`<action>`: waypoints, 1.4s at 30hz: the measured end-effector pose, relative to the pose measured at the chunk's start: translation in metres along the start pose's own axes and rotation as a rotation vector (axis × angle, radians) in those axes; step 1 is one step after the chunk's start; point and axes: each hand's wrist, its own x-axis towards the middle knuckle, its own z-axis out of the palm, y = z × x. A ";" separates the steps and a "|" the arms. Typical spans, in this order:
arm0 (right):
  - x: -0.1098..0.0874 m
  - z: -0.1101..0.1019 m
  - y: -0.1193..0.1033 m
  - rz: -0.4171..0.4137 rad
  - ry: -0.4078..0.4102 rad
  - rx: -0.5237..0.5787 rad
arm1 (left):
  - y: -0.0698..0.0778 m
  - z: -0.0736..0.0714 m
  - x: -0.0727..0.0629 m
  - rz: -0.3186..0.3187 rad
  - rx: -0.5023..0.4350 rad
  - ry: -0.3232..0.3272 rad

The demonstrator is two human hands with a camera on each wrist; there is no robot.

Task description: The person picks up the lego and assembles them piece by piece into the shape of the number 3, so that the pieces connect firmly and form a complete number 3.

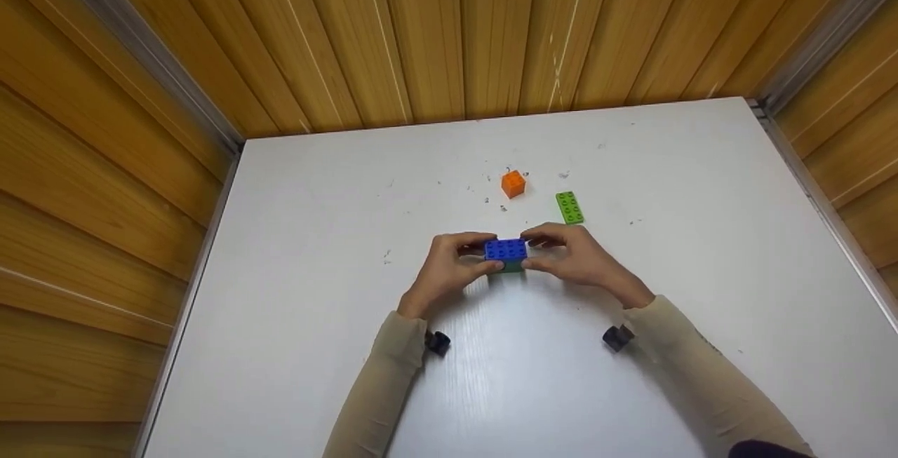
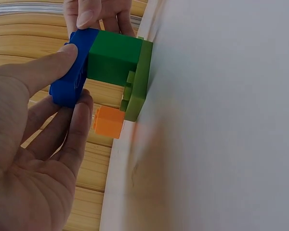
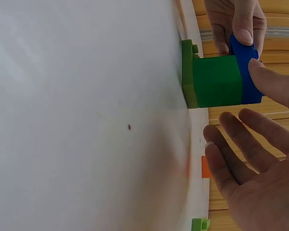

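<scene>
A blue brick [image 1: 505,249] lies across a green brick [image 2: 114,57], which stands on a light-green plate [image 2: 139,82] on the table. The left end of the blue brick overhangs the green one. My left hand [image 1: 452,261] pinches that end, thumb on the near side and fingers on the far side. At the other end is my right hand [image 1: 579,258], its thumb against the near side of the blue brick. In the right wrist view its other fingers [image 3: 253,139] are extended and apart from the bricks. Whether the blue brick is fully seated I cannot tell.
Beyond the hands, an orange brick [image 1: 513,184] sits on the white table [image 1: 316,233]. A flat light-green plate [image 1: 570,207] lies to its right, past my right hand. Wood-look panels [image 1: 421,37] border the table at the back and sides.
</scene>
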 end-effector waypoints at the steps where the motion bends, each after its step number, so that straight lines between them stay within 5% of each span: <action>1: -0.001 -0.002 0.000 -0.002 0.003 -0.001 | 0.000 0.000 0.000 -0.001 0.000 0.001; 23: 0.002 -0.023 0.008 0.136 0.260 -0.136 | 0.004 0.000 0.000 -0.068 0.041 0.005; 42: 0.023 -0.037 0.013 0.162 0.273 -0.199 | 0.003 0.000 0.000 -0.055 0.044 0.007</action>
